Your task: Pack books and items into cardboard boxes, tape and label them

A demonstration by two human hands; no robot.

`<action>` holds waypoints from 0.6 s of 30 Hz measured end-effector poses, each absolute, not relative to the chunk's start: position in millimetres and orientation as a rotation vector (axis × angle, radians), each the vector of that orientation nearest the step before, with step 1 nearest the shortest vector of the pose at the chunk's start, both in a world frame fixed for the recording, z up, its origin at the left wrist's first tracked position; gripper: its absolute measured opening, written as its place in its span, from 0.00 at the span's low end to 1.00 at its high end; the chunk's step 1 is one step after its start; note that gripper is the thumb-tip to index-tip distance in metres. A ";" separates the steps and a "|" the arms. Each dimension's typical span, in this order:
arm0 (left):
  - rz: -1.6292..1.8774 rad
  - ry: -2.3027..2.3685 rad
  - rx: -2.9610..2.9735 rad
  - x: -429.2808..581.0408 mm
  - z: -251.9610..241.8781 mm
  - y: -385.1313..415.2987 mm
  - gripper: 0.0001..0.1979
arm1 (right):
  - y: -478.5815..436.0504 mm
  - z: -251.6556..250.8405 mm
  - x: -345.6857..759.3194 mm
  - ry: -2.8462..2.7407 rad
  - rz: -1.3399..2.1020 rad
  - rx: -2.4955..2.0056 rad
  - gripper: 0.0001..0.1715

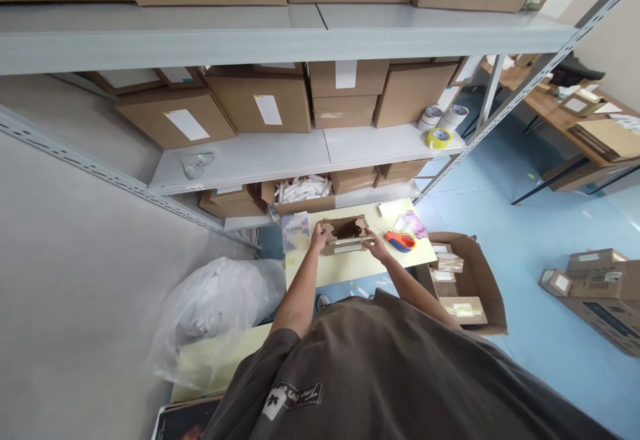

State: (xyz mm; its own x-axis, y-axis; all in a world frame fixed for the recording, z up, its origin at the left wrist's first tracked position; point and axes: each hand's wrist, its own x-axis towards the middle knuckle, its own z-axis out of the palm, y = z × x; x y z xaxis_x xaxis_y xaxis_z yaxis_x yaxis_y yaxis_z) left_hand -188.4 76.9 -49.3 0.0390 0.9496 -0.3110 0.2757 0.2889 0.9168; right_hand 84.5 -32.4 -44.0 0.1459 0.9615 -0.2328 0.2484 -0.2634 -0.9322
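One small cardboard box [345, 235] (flaps open), left hand [318, 236] and right hand [376, 247] grip its sides, one tape dispenser [400, 241] beside.

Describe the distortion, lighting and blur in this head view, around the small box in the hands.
Head view: wide-angle bending tilts the shelf rack and stretches the edges; light is even and soft, with no hard shadows or glare; the small open cardboard box, held by the left hand and right hand, is small but fairly sharp; one patch beside the tape dispenser is pixelated.
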 end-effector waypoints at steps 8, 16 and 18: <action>0.679 1.228 1.040 -208.9 -45.0 75.5 0.19 | -36.0 -46.1 80.7 -1.216 1.106 -1.710 0.37; 0.750 1.242 1.271 -204.8 -42.6 52.3 0.25 | -25.7 -58.3 65.8 -1.119 0.930 -2.038 0.47; 0.822 1.307 1.310 -196.0 -45.8 46.5 0.21 | -23.2 -61.5 67.6 -1.163 0.952 -2.000 0.49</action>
State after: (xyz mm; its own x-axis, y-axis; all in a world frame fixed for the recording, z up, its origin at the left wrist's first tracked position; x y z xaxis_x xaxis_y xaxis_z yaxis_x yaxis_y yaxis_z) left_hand -196.0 46.5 -45.8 0.1639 0.9656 -0.2019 0.2361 0.1604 0.9584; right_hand 67.6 -23.2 -61.5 0.3497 0.8970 -0.2704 0.4425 -0.4126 -0.7962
